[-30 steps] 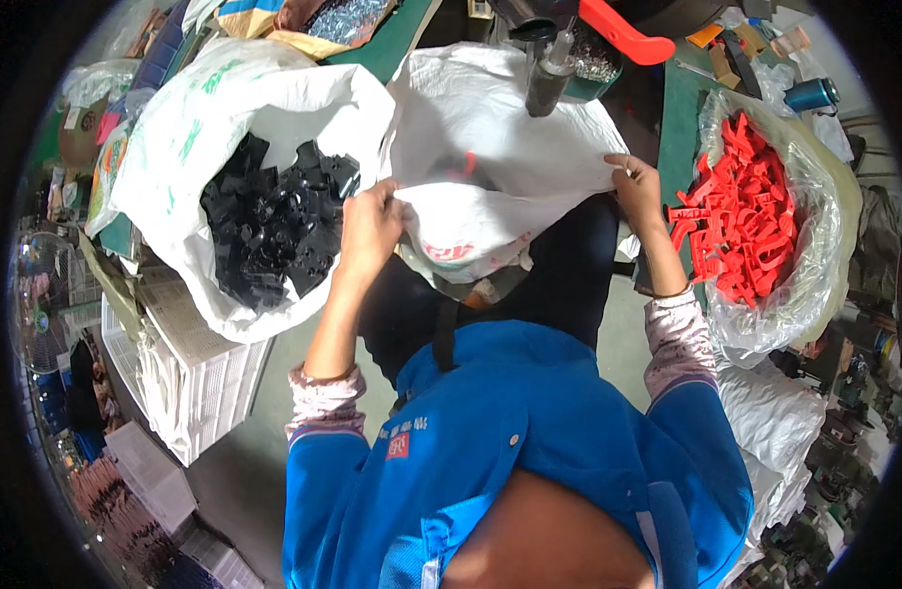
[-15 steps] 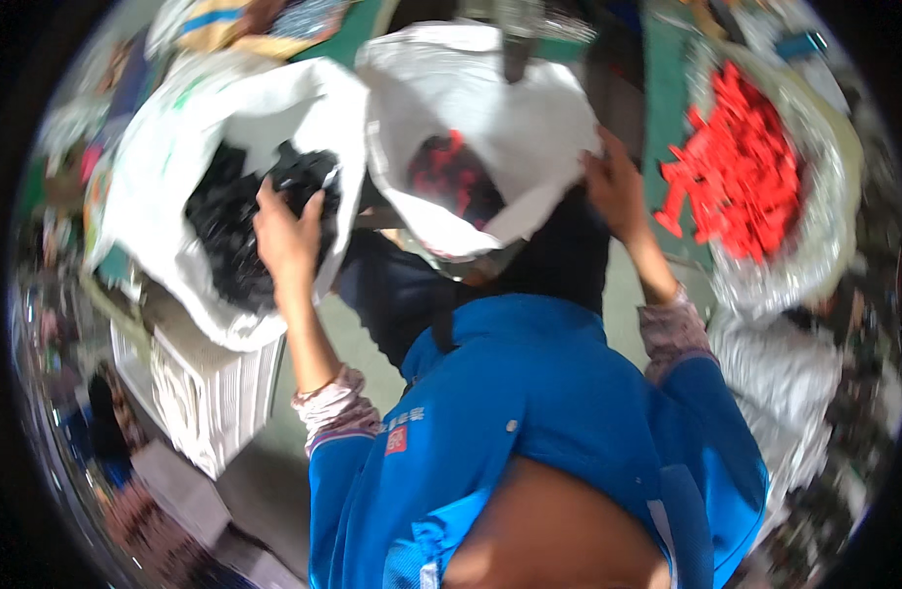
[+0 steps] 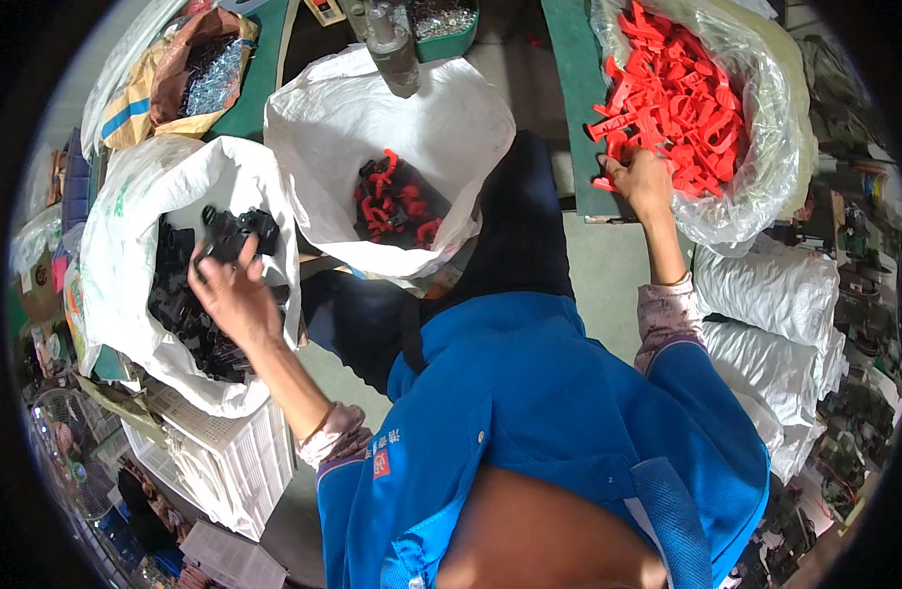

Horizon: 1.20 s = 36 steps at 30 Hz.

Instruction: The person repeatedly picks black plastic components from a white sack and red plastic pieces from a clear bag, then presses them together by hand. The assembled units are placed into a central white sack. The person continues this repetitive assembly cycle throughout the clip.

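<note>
My left hand [image 3: 237,299] is over the white sack [image 3: 117,285] on the left, its fingers curled around a black plastic part [image 3: 237,231]. More black plastic parts [image 3: 191,329] fill that sack below the hand. On the right, my right hand [image 3: 649,185] reaches to the near edge of a heap of red plastic parts [image 3: 682,98], with thumb and fingers closed on one of them. Between my hands stands an open white sack [image 3: 323,113]. Red and black pieces [image 3: 400,201] lie mixed at its bottom.
A metal machine head [image 3: 392,54] hangs over the middle sack's far rim. Behind it is a green bin [image 3: 446,44] of small metal pieces. A paper sack [image 3: 166,98] of metal pieces stands far left. White crates [image 3: 225,461] and wrapped white bundles [image 3: 765,294] flank me.
My right hand has left the middle sack's rim and moved to the red parts. My left hand remains at the black parts, now lifting one. The view has shifted.
</note>
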Each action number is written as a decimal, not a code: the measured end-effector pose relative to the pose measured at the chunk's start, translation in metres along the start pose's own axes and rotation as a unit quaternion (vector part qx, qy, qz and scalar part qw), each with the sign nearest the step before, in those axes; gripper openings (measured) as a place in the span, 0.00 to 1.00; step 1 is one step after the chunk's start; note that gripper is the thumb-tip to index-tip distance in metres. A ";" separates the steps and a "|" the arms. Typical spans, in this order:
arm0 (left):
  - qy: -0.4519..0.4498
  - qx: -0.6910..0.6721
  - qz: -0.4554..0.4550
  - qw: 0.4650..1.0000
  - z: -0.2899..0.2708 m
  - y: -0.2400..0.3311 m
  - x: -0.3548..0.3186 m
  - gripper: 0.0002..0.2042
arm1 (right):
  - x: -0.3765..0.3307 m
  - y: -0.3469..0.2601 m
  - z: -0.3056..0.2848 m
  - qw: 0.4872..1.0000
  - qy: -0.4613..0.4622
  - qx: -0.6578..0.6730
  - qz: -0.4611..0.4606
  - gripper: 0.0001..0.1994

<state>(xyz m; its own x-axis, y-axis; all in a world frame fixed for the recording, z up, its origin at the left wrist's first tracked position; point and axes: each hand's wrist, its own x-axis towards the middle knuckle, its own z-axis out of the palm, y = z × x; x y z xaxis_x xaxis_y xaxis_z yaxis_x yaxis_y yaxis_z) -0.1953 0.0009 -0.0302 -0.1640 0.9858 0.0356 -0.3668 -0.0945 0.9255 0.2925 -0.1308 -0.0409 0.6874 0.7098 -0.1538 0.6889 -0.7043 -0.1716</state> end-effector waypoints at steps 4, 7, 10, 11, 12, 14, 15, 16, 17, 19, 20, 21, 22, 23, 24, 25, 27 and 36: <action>-0.071 -0.241 -0.064 0.966 0.061 -0.020 -0.015 0.22 | 0.000 0.032 0.033 0.985 0.006 0.168 -0.040 0.14; -0.096 -0.188 -0.145 0.967 0.094 -0.035 -0.013 0.16 | -0.026 0.003 0.017 0.812 -0.141 0.567 -0.003 0.17; -0.167 -0.225 -0.203 0.938 0.143 -0.048 -0.011 0.17 | -0.034 -0.053 -0.006 0.678 -0.223 0.699 -0.048 0.15; -0.181 -0.215 -0.209 0.937 0.155 -0.048 -0.011 0.16 | -0.031 -0.071 -0.016 0.656 -0.247 0.711 -0.058 0.15; -0.185 -0.228 -0.221 0.930 0.167 -0.045 -0.013 0.15 | -0.027 -0.090 -0.026 0.634 -0.271 0.721 -0.068 0.15; -0.199 -0.231 -0.240 0.922 0.174 -0.042 -0.014 0.15 | -0.022 -0.122 -0.038 0.601 -0.288 0.739 -0.101 0.15; -0.191 -0.224 -0.237 0.926 0.174 -0.042 -0.014 0.15 | -0.021 -0.136 -0.042 0.591 -0.281 0.746 -0.123 0.15; -0.198 -0.208 -0.230 0.930 0.172 -0.045 -0.012 0.15 | -0.020 -0.146 -0.043 0.581 -0.272 0.753 -0.145 0.15; -0.200 -0.202 -0.230 0.931 0.170 -0.045 -0.012 0.15 | -0.019 -0.153 -0.043 0.552 -0.283 0.766 -0.169 0.14; -0.198 -0.190 -0.227 0.934 0.167 -0.046 -0.011 0.15 | -0.013 -0.155 -0.036 0.547 -0.311 0.751 -0.199 0.13; -0.195 -0.184 -0.225 0.937 0.166 -0.047 -0.011 0.15 | -0.009 -0.154 -0.033 0.545 -0.324 0.743 -0.213 0.13; -0.193 -0.179 -0.223 0.939 0.165 -0.048 -0.011 0.15 | -0.002 -0.153 -0.032 0.580 -0.341 0.708 -0.212 0.13; -0.194 -0.170 -0.221 0.940 0.166 -0.047 -0.012 0.15 | -0.005 -0.156 -0.032 0.604 -0.321 0.695 -0.221 0.14; -0.196 -0.161 -0.220 0.942 0.167 -0.046 -0.012 0.15 | -0.011 -0.163 -0.032 0.627 -0.299 0.682 -0.229 0.14; -0.198 -0.153 -0.219 0.943 0.169 -0.045 -0.013 0.15 | -0.014 -0.166 -0.032 0.650 -0.278 0.667 -0.236 0.15; -0.198 -0.157 -0.222 0.942 0.170 -0.044 -0.013 0.14 | -0.010 -0.165 -0.030 0.655 -0.293 0.647 -0.257 0.15; -0.197 -0.166 -0.227 0.939 0.172 -0.042 -0.013 0.13 | 0.001 -0.160 -0.024 0.665 -0.322 0.606 -0.297 0.15; -0.179 -0.270 -0.169 0.931 0.197 -0.051 0.000 0.11 | 0.008 -0.194 -0.059 0.750 -0.109 0.404 -0.513 0.14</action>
<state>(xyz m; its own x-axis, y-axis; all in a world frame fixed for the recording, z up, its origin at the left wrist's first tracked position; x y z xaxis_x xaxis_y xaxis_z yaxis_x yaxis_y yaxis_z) 0.0035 0.0327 -0.0028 0.3250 0.9457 -0.0104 -0.7645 0.2691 0.5857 0.1776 0.0107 0.0483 -0.2228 0.9205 0.3211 0.4053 0.3870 -0.8282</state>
